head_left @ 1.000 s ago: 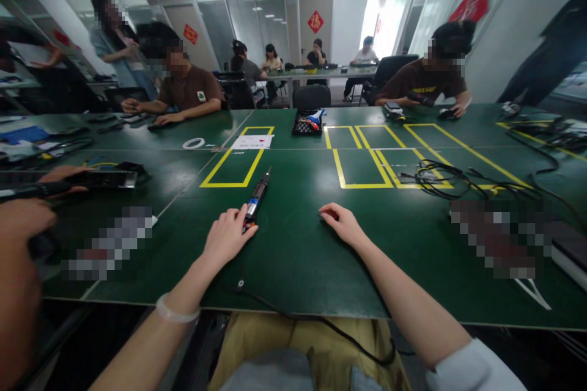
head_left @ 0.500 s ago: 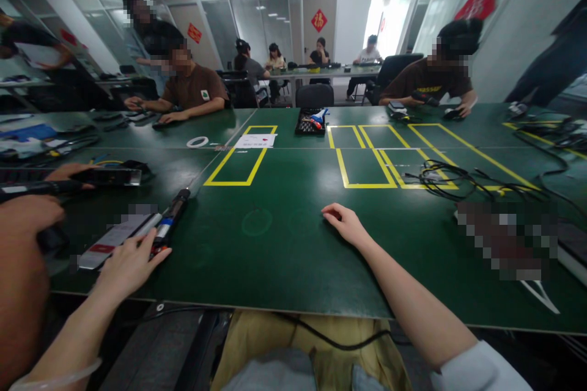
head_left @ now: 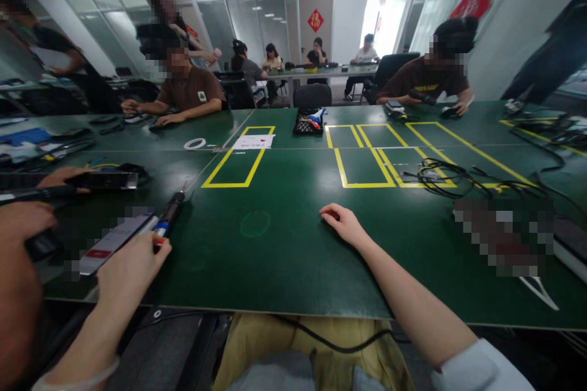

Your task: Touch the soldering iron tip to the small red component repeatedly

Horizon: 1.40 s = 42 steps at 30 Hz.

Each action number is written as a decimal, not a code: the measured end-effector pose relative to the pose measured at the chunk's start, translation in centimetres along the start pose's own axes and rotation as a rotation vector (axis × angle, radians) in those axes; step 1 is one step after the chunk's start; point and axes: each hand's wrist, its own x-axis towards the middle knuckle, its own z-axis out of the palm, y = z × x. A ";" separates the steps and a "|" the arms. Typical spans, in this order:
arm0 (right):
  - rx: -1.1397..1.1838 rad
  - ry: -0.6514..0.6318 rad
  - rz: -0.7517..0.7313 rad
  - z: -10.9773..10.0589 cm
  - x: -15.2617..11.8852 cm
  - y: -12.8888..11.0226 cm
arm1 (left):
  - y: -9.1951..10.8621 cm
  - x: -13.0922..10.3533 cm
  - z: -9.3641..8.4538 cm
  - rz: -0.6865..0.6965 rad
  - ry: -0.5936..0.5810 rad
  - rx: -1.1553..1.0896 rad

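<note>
My left hand [head_left: 132, 266] is closed around the near end of a black electric screwdriver [head_left: 170, 212] with a blue band, a red-orange part and a thin bit at its far end. The screwdriver lies at a slant on the green table [head_left: 275, 256], and my palm hides its rear. Just left of it lies a phone [head_left: 114, 243] with a lit screen, partly pixelated. My right hand [head_left: 342, 223] rests on the table top, fingers loosely curled together, with nothing seen in them.
Yellow tape outlines [head_left: 367, 185] mark the table. A black tray [head_left: 308, 122] of small items and a white tape roll [head_left: 195, 144] sit further back. Black cables [head_left: 435, 174] tangle at the right. At the left, a neighbour's arm [head_left: 21, 244] is close to mine; other people sit opposite.
My left fingers have gone from lying over the screwdriver to closing around it, and the wrist has risen slightly. My right hand has stayed in place.
</note>
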 end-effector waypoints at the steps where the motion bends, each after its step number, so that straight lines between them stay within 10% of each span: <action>1: 0.004 0.003 0.002 0.0 0.0 -0.1 | 1.1 0.4 -0.2 0.039 0.007 -0.010; 8: 0.059 -0.017 0.019 -0.2 -0.2 -0.4 | 16.1 1.4 0.9 0.513 -0.331 -0.807; 15: 0.211 -0.058 0.006 -0.3 0.0 0.2 | 27.7 0.2 4.6 0.508 -0.724 -1.216; 42: 0.223 -0.016 0.042 0.0 0.1 0.5 | 29.4 -1.4 8.0 0.588 -0.750 -1.394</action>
